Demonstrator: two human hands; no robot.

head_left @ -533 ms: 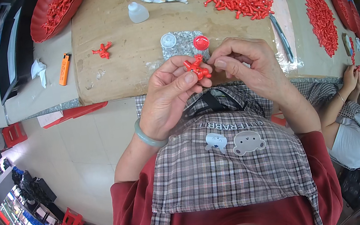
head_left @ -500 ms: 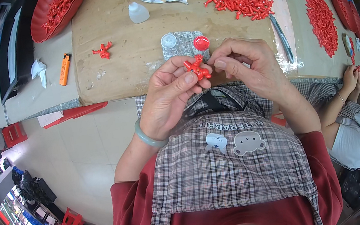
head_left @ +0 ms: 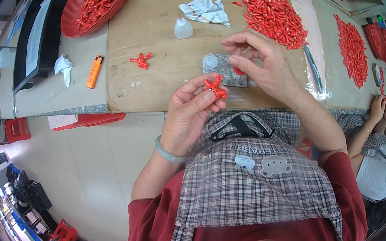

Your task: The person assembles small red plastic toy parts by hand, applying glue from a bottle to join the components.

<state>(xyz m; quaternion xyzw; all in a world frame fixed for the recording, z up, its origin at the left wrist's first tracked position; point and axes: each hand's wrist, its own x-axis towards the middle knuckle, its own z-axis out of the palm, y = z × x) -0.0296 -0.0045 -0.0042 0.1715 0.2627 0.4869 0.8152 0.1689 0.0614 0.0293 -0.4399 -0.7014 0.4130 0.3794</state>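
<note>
My left hand (head_left: 191, 103) pinches a small red toy figure (head_left: 215, 86) with stubby limbs between thumb and fingers, above the table's near edge. My right hand (head_left: 266, 63) is raised to the right of it, thumb and fingers apart, nothing visible between them. Below that hand lies a grey speckled stone slab (head_left: 224, 72). On the slab are a small round whitish dish (head_left: 210, 62) and a red one (head_left: 238, 70), the latter partly covered by the right thumb. A second red figure (head_left: 140, 60) lies on the cardboard to the left.
A large pile of red pieces (head_left: 273, 15) lies at the far right, a pen-like tool (head_left: 313, 69) below it. Farther back are a white squeeze bottle (head_left: 183, 28), a cloth (head_left: 206, 11) and a red bowl (head_left: 68, 22). An orange cutter (head_left: 94, 72) lies left. Another person's hands (head_left: 380, 109) work at right.
My right hand has moved away from the red figure, up and over the slab, and its fingers have spread. The left hand still holds the figure. The whole view has shifted.
</note>
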